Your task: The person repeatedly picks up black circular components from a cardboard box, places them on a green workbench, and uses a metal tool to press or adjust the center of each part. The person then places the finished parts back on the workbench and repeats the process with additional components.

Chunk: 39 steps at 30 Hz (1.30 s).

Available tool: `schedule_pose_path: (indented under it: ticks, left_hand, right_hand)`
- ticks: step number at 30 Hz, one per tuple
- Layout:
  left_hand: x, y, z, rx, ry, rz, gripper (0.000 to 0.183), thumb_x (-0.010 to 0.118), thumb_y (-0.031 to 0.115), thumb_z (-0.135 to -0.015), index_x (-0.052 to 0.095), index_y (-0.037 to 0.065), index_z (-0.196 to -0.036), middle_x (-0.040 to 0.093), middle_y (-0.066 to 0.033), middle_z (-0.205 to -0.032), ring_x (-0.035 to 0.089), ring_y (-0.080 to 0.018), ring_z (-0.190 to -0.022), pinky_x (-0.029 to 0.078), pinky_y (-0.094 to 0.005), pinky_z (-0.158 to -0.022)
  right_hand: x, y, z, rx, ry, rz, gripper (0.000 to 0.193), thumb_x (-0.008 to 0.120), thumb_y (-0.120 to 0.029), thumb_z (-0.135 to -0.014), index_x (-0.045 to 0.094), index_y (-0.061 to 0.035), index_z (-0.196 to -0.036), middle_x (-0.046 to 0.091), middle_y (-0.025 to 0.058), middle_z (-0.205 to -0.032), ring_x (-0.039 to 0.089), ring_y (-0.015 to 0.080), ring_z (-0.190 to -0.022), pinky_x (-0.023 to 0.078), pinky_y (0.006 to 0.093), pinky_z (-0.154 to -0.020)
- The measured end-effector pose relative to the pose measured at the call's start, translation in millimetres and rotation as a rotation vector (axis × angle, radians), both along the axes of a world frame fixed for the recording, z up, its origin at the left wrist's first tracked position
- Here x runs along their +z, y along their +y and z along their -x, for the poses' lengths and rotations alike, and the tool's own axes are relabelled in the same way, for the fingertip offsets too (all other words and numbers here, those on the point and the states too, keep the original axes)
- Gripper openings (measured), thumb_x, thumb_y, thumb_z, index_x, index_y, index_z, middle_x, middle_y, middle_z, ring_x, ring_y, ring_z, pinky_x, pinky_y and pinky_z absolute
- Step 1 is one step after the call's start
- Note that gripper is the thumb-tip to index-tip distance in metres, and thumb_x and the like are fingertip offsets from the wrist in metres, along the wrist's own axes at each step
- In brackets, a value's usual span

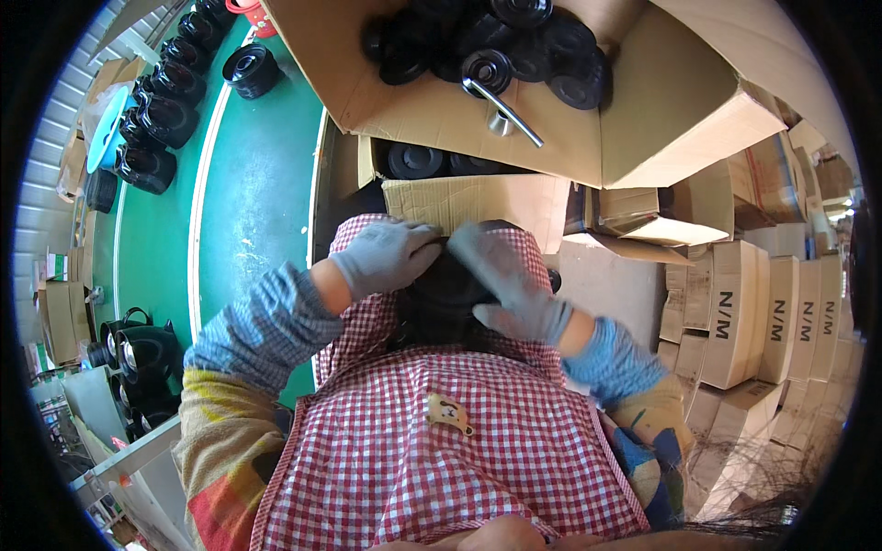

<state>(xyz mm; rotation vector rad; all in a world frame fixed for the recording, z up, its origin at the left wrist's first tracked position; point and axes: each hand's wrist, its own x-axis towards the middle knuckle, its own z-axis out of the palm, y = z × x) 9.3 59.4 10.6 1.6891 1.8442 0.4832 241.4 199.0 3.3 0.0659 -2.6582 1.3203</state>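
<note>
A black, round, glossy part lies in my lap on the red-and-white checked apron; its exact kind is hard to make out. My left hand, in a grey glove, has its fingers bent together over the part's left edge. Across from it, my gloved right hand lies over the right side, fingers stretched and thumb apart, smeared by motion. Between the hands the part's middle shows only as dark plastic.
Ahead, a big open carton holds several black round pieces and a T-shaped metal tool. A smaller carton sits below it. Black pots line the green bench at left. Stacked cartons stand right.
</note>
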Motion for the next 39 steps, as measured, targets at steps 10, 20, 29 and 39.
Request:
schedule_pose_path:
  ticks: [10,20,29,39]
  left_hand:
    - [-41.3,46.0,10.6,-0.107,-0.532,0.087,0.033,0.070,0.021,-0.090,0.067,0.006,-0.119,0.070,-0.0168,-0.115,0.065,-0.0339,-0.114,0.050,-0.0416,-0.098]
    - [-6.7,63.1,6.9,-0.264,-0.182,0.131,0.041,0.064,0.032,-0.097,0.061,0.011,-0.132,0.064,-0.0124,-0.134,0.061,-0.0257,-0.123,0.048,-0.0383,-0.102]
    - [-23.5,102.9,-18.6,-0.302,-0.223,0.258,0.036,0.053,0.031,-0.102,0.054,0.016,-0.135,0.058,-0.0065,-0.136,0.060,-0.0339,-0.117,0.053,-0.0493,-0.090]
    - [-48.8,98.6,-7.2,-0.254,-0.193,0.117,0.041,0.063,0.026,-0.097,0.054,0.014,-0.136,0.061,-0.0056,-0.131,0.063,-0.0329,-0.109,0.051,-0.0444,-0.098]
  right_hand:
    - [13.2,49.0,35.3,0.156,-0.075,-0.416,0.087,0.059,-0.066,-0.087,0.039,-0.0175,-0.157,0.027,0.0179,-0.165,0.020,0.0359,-0.153,0.007,0.0571,-0.124]
    - [-5.2,28.9,57.9,0.337,0.153,-0.295,0.077,0.071,-0.060,-0.079,0.057,-0.0170,-0.141,0.038,0.0127,-0.157,0.026,0.0398,-0.148,0.011,0.0605,-0.123]
    - [11.4,5.9,58.5,0.306,0.280,-0.378,0.069,0.066,-0.061,-0.085,0.062,-0.0134,-0.135,0.045,0.0153,-0.153,0.026,0.0391,-0.150,0.011,0.0605,-0.123]
    - [2.3,1.5,68.2,0.268,0.435,-0.467,0.071,0.069,-0.064,-0.080,0.064,-0.0174,-0.134,0.038,0.0159,-0.159,0.020,0.0376,-0.153,0.005,0.0616,-0.123]
